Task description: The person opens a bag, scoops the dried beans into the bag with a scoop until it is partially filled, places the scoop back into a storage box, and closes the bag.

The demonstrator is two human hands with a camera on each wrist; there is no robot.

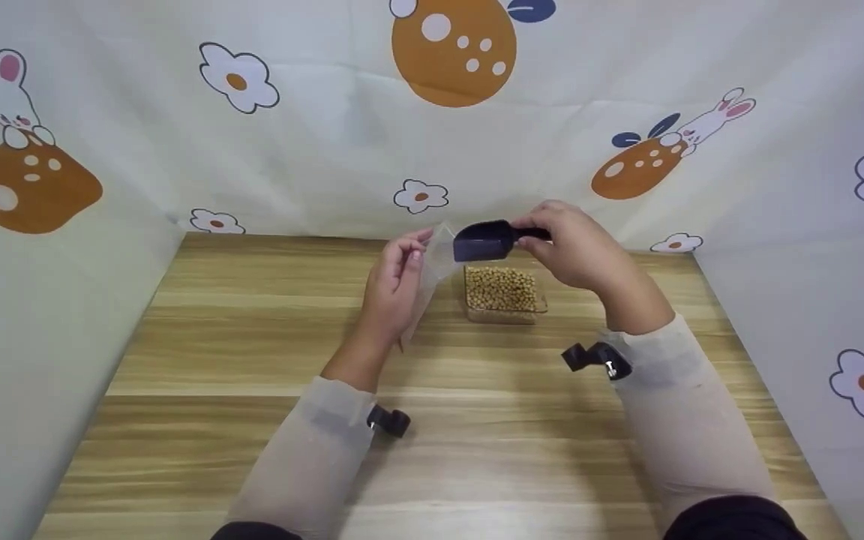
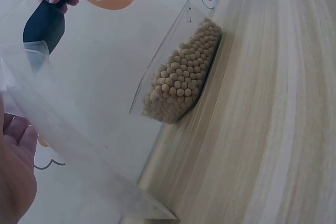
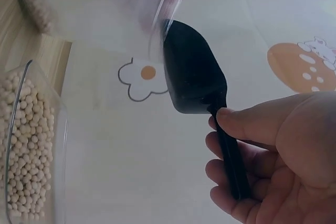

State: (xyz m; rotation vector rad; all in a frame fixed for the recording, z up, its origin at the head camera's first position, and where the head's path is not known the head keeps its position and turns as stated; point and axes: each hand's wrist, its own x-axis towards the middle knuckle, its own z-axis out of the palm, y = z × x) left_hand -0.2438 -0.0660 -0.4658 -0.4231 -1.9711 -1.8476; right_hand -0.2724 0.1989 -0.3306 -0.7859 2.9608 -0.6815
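My right hand (image 1: 578, 247) grips the handle of a black scoop (image 1: 484, 241), thumb along one side and fingers curled round the other, as the right wrist view shows. The scoop's tip is at the mouth of a frosted plastic bag (image 3: 105, 14); no beans show in its dark bowl. My left hand (image 1: 394, 281) holds the bag near its mouth, fingers bent. The bag (image 2: 84, 145) hangs slanting down toward the table. Below the scoop stands a clear rectangular container (image 1: 503, 319) of pale round beans (image 2: 184, 72).
The wood-grain table (image 1: 252, 322) carries the container near its back edge. A printed cloth (image 1: 327, 135) with flowers and oranges walls the back and both sides. Black camera mounts (image 1: 389, 421) sit on both wrists over pale sleeves (image 1: 304, 457).
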